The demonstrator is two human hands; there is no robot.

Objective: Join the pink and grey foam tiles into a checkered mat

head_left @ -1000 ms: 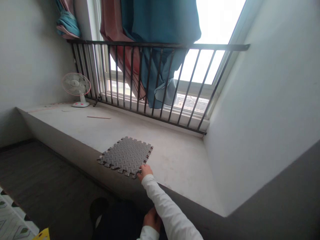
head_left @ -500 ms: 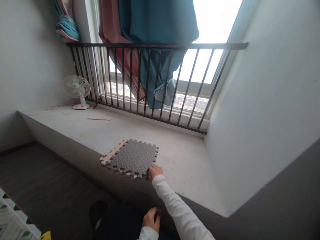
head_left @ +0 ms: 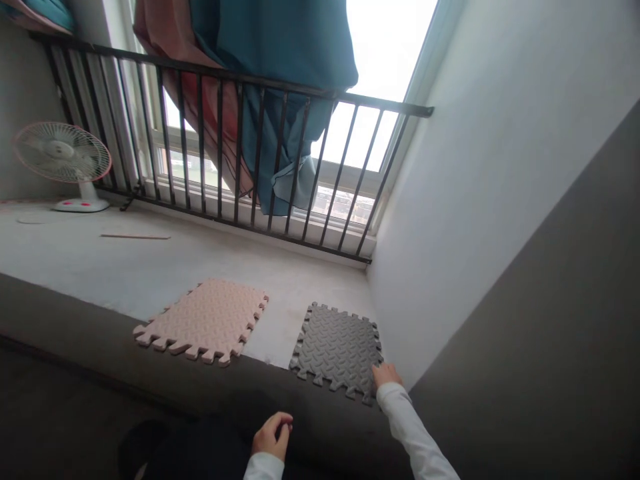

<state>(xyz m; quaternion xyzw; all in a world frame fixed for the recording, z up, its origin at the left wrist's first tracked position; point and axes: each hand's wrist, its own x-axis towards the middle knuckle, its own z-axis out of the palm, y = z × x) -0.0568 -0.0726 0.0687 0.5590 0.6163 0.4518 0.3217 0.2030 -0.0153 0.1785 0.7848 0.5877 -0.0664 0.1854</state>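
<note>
Right of bottom centre, the right hand's (head_left: 386, 375) grip is grasping the near right edge of the gray mat (head_left: 340, 350). The pink mat (head_left: 210, 320) is lying lower left of centre on the ledge (head_left: 195, 250), apart from the gray one. At bottom centre, the left hand's (head_left: 271, 433) grip is curling loosely, holding nothing visible.

Teal-and-pink curtains (head_left: 275, 47), a window railing (head_left: 260, 81) and a table fan (head_left: 63, 152) on the wide sill (head_left: 293, 277) mark this as a home.
</note>
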